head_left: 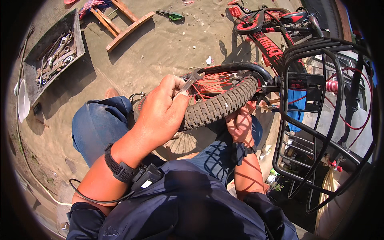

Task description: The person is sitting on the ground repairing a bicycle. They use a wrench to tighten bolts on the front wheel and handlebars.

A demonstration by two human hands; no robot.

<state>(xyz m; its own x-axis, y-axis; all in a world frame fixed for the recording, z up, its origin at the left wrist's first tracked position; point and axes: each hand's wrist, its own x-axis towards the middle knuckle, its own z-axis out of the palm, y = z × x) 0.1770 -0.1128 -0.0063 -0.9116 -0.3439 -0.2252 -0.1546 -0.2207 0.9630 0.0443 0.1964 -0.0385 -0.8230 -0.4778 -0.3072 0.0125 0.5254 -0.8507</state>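
My left hand (pixel 162 108) is closed around an open-ended spanner (pixel 191 81), whose jaw points up over the red spokes (pixel 216 82). The wheel's black knobbly tyre (pixel 220 105) runs across in front of my lap, with that hand along its left part. A black curved mudguard (pixel 236 67) shows on the wheel's far side. At the tyre's near right edge, my right hand (pixel 241 127) has its fingers curled in by the red and black bicycle frame (pixel 269 47). What its fingertips hold or touch is hidden.
A metal tray (pixel 78 42) of rusty spanners (pixel 60 52) lies at far left, by a white bowl (pixel 24 100). A wooden stool (pixel 130 32) and a green-handled tool (pixel 172 16) lie on the ground beyond the wheel. A black wire basket (pixel 284 136) crowds the right side.
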